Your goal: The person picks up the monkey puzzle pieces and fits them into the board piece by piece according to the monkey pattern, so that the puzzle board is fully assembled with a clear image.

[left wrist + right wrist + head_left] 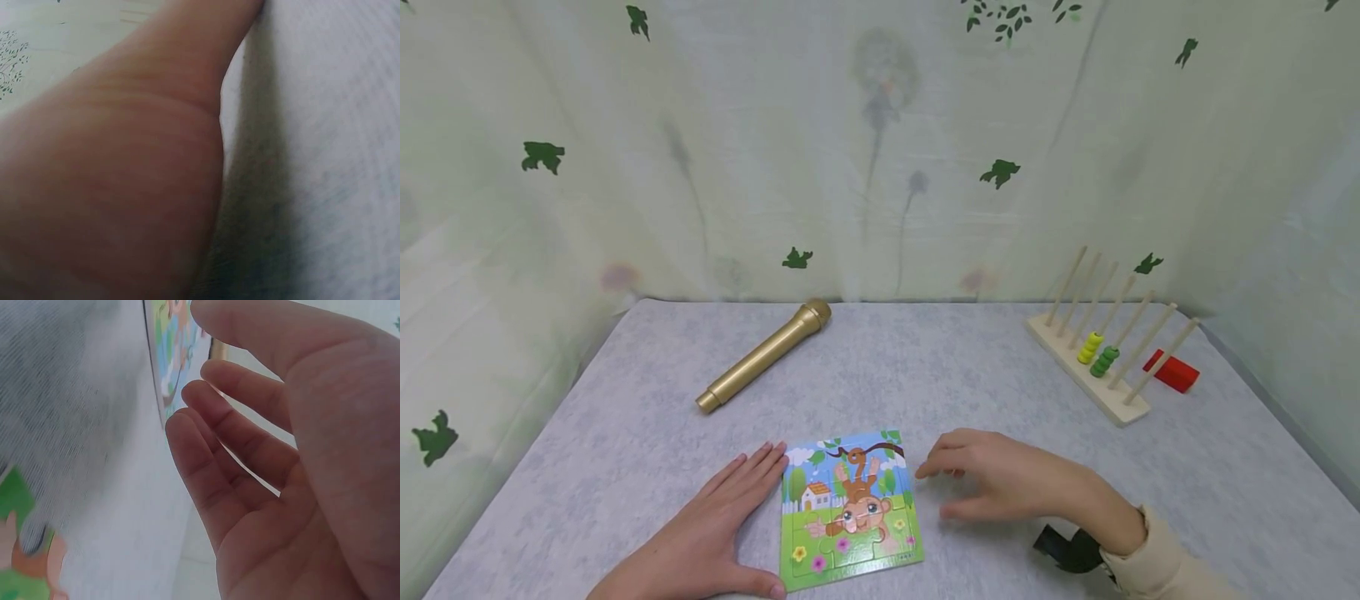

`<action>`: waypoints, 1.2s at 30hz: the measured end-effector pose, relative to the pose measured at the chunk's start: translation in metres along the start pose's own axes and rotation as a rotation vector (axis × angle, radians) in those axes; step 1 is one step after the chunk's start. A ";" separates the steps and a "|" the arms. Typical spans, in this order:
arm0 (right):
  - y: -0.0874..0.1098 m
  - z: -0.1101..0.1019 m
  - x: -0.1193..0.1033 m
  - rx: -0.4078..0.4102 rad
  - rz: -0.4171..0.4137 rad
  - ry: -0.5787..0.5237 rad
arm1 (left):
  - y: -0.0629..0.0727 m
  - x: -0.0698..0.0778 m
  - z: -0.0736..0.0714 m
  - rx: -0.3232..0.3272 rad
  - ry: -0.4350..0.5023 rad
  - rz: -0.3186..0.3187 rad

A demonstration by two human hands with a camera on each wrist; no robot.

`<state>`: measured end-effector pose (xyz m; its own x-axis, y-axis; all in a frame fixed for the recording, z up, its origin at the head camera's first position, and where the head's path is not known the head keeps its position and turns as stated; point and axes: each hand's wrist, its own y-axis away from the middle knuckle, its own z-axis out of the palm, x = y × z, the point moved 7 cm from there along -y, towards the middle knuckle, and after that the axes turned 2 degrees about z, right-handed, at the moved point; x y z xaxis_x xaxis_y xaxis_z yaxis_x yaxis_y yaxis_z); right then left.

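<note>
A square jigsaw puzzle (850, 512) with a cartoon monkey hanging from a branch lies flat on the table. My left hand (718, 521) lies along its left side, fingers straight, with the fingertips at the upper left edge and the thumb at the lower left corner. To the right of the puzzle, my right hand (1000, 475) is held with loosely bent fingers and thumb apart, nothing between them. The right wrist view shows the right palm (281, 550) beside the puzzle's edge. At that view's lower left is part of a green and brown jigsaw piece (37, 562).
A gold microphone (763, 357) lies behind the puzzle to the left. At the back right stands a wooden peg rack (1078, 362) with yellow and green beads, a red block (1172, 372) beside it. A patterned curtain (880, 150) hangs behind the grey table (917, 367).
</note>
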<state>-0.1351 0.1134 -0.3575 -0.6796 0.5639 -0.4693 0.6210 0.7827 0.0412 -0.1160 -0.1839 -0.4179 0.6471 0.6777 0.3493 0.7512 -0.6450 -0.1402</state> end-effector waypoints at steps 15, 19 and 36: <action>0.038 -0.006 0.034 0.008 0.163 -0.056 | 0.000 0.001 0.000 0.011 -0.010 0.025; 0.046 -0.007 0.042 0.014 0.200 -0.052 | 0.001 0.003 -0.003 0.027 -0.040 0.062; 0.073 -0.008 0.067 0.030 0.344 -0.063 | 0.002 0.007 -0.007 0.072 -0.066 0.097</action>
<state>-0.1385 0.2103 -0.3792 -0.4035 0.7754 -0.4858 0.8215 0.5408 0.1808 -0.1108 -0.1826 -0.4094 0.7223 0.6370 0.2693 0.6908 -0.6829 -0.2375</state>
